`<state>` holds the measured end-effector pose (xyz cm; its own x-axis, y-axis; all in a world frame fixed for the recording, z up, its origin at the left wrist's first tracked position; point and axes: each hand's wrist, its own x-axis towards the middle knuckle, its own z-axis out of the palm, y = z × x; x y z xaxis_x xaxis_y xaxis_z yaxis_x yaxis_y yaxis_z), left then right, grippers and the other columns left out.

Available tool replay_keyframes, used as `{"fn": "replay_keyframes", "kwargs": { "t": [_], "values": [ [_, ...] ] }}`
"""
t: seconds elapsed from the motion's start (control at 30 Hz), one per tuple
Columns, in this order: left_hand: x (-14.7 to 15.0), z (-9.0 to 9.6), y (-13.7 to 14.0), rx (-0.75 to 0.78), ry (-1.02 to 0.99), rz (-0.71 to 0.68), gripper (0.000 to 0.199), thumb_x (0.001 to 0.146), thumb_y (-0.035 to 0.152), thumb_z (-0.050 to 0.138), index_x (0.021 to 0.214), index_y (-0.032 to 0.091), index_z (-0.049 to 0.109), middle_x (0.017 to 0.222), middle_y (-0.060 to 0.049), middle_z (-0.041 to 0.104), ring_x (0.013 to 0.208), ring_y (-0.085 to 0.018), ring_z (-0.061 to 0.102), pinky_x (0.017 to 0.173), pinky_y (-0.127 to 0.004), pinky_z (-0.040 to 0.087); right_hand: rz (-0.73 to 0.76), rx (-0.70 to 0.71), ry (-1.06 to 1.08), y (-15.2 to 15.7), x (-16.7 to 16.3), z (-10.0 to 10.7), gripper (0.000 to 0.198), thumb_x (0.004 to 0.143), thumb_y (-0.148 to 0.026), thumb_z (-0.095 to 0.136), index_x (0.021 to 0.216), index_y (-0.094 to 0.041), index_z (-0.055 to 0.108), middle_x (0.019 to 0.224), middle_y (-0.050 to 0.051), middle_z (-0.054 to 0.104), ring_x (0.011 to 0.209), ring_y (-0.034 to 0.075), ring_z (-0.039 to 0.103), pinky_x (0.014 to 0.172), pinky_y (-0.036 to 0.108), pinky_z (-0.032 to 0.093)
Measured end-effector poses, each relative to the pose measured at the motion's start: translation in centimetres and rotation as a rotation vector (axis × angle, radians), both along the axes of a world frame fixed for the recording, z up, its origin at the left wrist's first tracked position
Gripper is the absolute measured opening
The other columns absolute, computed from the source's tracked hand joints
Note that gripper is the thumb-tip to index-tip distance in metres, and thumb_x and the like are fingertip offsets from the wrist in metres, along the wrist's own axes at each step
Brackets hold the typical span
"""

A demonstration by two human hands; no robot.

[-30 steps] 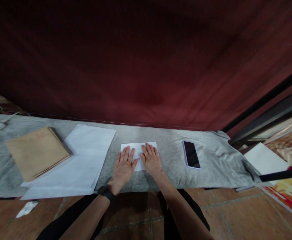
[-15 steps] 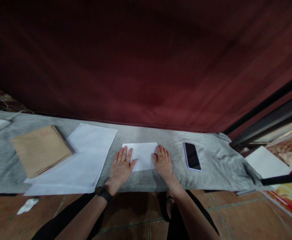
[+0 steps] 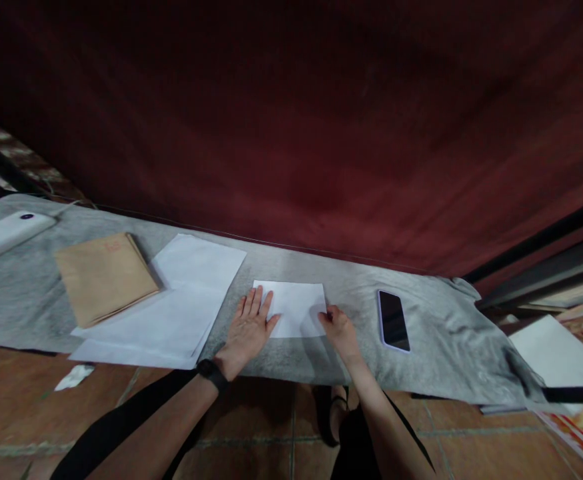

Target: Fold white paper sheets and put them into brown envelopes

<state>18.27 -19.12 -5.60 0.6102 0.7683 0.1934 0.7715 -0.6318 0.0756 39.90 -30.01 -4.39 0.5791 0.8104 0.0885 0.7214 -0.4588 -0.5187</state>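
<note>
A folded sheet of white paper (image 3: 297, 308) lies flat on the grey cloth in front of me. My left hand (image 3: 249, 328) rests open across its left edge, fingers stretched out and pressed down. At the right edge, my right hand (image 3: 339, 327) has its fingers curled, with the thumb over the paper and the fingertips at its side, pinching that edge. To the right of this hand a phone (image 3: 394, 320) with a light purple case lies face up.
Left of the paper are larger white sheets (image 3: 171, 320) under brown envelopes (image 3: 106, 277). A white device (image 3: 8, 235) with a cable sits at the far left. The grey cloth (image 3: 291, 263) covers a narrow bench before a dark red curtain (image 3: 296, 133). A black bar (image 3: 576, 395) stands at the right.
My right hand has gone from lying flat with fingers spread to curling and pinching the paper's right edge. The left hand stays flat on the paper. The view has shifted and tilted slightly.
</note>
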Motion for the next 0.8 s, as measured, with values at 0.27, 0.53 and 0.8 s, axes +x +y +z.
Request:
{"fn": "replay_keyframes", "kwargs": {
  "t": [0.27,0.53,0.8],
  "values": [
    [0.4,0.8,-0.4,0.019,-0.027,-0.105,0.056,0.104,0.041,0.036,0.154,0.016,0.043,0.165,-0.014,0.032,0.154,-0.029,0.027,0.126,-0.049,0.02,0.074,0.005,0.073,-0.1,0.7,0.4,0.02,0.087,-0.031,0.054,0.068,-0.024,0.056,0.066,0.001,0.066,0.065,0.019,0.064,0.06,0.026,0.041],
    [1.7,1.0,-1.5,-0.018,-0.066,-0.325,0.053,0.106,0.041,0.033,0.153,0.018,0.043,0.165,-0.008,0.034,0.155,-0.024,0.024,0.127,-0.045,0.019,0.1,0.008,0.065,-0.2,0.7,0.5,0.017,0.087,-0.03,0.053,0.072,-0.024,0.055,0.07,0.003,0.068,0.068,0.02,0.064,0.062,0.027,0.042],
    [2.8,0.4,-1.8,-0.076,-0.081,-0.32,0.059,0.106,0.047,0.028,0.155,0.015,0.039,0.164,-0.009,0.035,0.155,-0.022,0.025,0.128,-0.044,0.015,0.115,-0.01,0.041,-0.3,0.7,0.5,0.016,0.089,-0.031,0.052,0.074,-0.025,0.056,0.074,0.004,0.07,0.073,0.021,0.067,0.065,0.028,0.044]
  ]
}}
